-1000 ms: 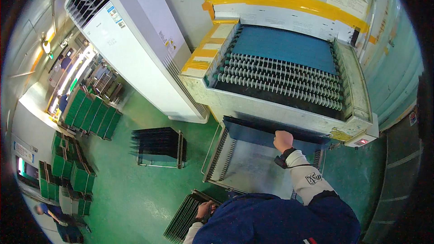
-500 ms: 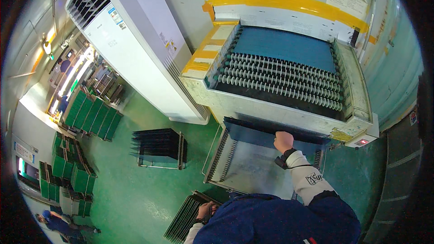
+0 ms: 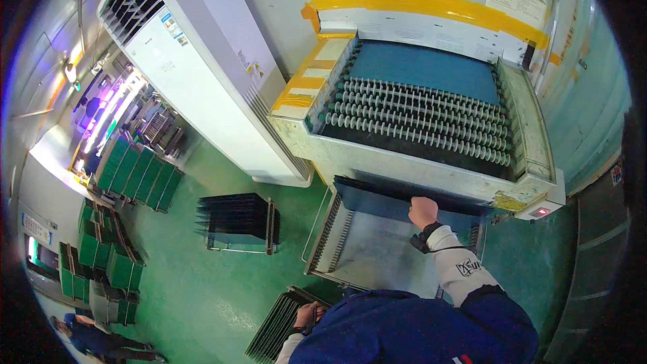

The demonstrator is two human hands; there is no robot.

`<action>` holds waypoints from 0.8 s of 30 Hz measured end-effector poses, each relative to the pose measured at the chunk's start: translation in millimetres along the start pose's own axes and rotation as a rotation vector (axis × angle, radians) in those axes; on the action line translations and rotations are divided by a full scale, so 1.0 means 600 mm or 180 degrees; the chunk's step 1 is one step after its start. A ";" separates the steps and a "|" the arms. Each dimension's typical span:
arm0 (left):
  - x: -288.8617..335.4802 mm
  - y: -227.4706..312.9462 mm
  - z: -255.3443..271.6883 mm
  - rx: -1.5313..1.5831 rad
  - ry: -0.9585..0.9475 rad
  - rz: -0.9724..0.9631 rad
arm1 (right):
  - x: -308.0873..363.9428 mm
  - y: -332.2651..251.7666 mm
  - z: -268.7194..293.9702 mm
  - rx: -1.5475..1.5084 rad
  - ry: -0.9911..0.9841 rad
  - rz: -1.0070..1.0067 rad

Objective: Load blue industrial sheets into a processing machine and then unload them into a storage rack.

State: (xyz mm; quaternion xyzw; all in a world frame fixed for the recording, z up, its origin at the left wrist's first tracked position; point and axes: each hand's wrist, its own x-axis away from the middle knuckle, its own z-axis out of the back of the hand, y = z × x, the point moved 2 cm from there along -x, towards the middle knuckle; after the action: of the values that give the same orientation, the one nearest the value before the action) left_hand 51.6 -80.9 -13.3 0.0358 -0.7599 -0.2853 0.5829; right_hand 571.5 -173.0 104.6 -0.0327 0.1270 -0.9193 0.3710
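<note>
My right hand (image 3: 423,211) is closed at the upper edge of a dark blue panel (image 3: 374,197). The panel stands on edge at the far side of a slotted metal rack (image 3: 319,243), just below the roller machine; more dark panels may be behind it. At the lower left, my left hand (image 3: 307,315) is closed beside a second rack filled with thin dark panels (image 3: 275,323). My sleeve and body partly cover that hand, so what its fingers hold is hidden.
Ahead is a conveyor machine (image 3: 300,125) with rows of white roller discs (image 3: 418,121). A tall white air conditioner (image 3: 195,81) stands left of it. Another rack of dark panels (image 3: 236,219) is on the green floor. Green panel stacks (image 3: 138,172) and a person (image 3: 101,339) are farther left.
Both my hands stay nearly where they were. At the lower left, the other person has shifted slightly downward and to the right. Purple light now shows along the far-left work line.
</note>
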 end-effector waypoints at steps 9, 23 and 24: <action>0.015 0.006 -0.010 -0.0127 0.0164 -0.0035 | -0.001 -0.002 0.000 0.0011 0.0009 0.0005; 0.031 0.026 -0.014 -0.0957 0.0200 -0.0259 | -0.002 -0.004 -0.001 -0.0024 0.0029 0.0002; 0.034 0.031 -0.019 -0.1275 0.0245 -0.0351 | -0.002 -0.002 -0.001 -0.0030 0.0032 0.0003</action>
State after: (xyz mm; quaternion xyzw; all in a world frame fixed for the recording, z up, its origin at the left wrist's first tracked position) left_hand 60.6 -78.0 14.9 -0.0284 -0.6621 -0.4605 0.5905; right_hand 571.6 -171.4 104.2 -0.0297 0.1333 -0.9187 0.3706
